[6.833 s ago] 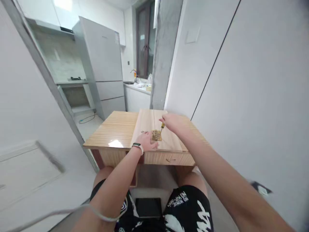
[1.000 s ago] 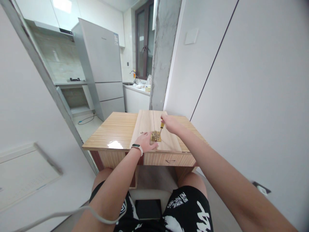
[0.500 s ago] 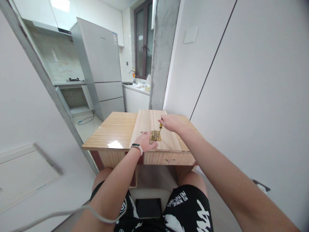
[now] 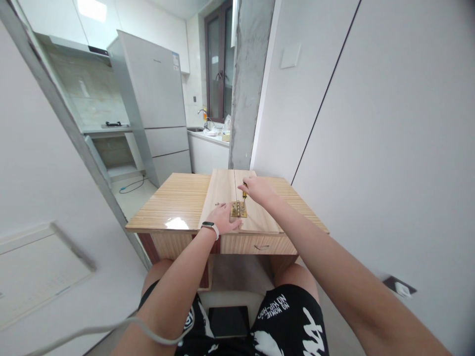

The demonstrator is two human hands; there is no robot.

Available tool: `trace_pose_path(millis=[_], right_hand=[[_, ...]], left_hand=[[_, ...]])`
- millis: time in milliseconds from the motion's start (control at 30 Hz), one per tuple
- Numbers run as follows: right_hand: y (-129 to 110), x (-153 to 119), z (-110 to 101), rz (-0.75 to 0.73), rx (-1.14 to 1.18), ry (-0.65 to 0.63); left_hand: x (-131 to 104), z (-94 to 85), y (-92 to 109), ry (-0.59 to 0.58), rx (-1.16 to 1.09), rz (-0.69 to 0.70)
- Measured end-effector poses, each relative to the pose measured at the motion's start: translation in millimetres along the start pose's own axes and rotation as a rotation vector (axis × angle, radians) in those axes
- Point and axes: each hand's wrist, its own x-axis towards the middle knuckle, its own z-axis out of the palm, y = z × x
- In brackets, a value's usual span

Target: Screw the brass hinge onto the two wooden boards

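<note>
A brass-coloured hinge (image 4: 239,209) lies across the seam between two pale wooden boards (image 4: 221,185) on the desk. My left hand (image 4: 222,218) rests with fingers spread on the left board and against the hinge's left side. In my right hand (image 4: 258,189), closed from above, is a screwdriver (image 4: 244,193) with a yellow and black handle. Its shaft points down at the hinge's right leaf; the tip is too small to make out clearly. Small screws (image 4: 217,203) appear on the left board beside my left fingers.
The boards lie on a glossy wood-grain desk (image 4: 166,202) with a handled drawer (image 4: 260,243) at its front. A black flat object (image 4: 228,320) sits between my legs. A grey cable (image 4: 111,326) crosses at lower left. Beyond stand a fridge (image 4: 163,94) and a sink counter (image 4: 210,148).
My right hand and the screwdriver have shifted slightly left, and the handle stands more upright. My left hand stays in place on the board and hinge.
</note>
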Motion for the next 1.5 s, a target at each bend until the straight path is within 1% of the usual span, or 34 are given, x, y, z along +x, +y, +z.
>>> trace_pose_path(millis=[133,200,333,467,600,733,867,1000,1200,1400,1500], right_hand=[[6,-3,3,-0.074,0.075,0.051],[8,-5,2,-0.094,0.102,0.056],[13,-5,-4,-0.101,0.147,-0.015],[20,0,-9,-0.077,0.13,-0.106],[25,1,-12,-0.128,0.09,-0.125],[22,-1,-17,-0.153,0.026,-0.135],[14,-5,-22,-0.09,-0.019,-0.165],[5,-8,-25,-0.049,-0.059,-0.167],[-2,-7,-17,-0.061,-0.129,-0.124],[3,-2,-7,-0.023,-0.14,-0.148],[7,-1,0,-0.034,-0.092,-0.111]], left_hand=[[0,-0.6,0,-0.006,-0.005,-0.006],[0,-1.1,1,-0.01,-0.007,-0.007],[0,-0.9,0,-0.014,-0.003,-0.011],[-1,0.7,-1,0.004,-0.001,-0.005],[-2,-0.1,-1,0.019,-0.008,0.01],[-3,-2.5,2,0.012,-0.012,0.006],[-2,-3.1,3,0.004,-0.012,-0.007],[-2,-1.4,1,0.013,-0.008,0.0],[-1,1.1,-1,0.015,0.001,0.012],[-1,1.6,-1,0.023,-0.002,0.018],[-1,0.9,-1,0.025,-0.003,0.021]])
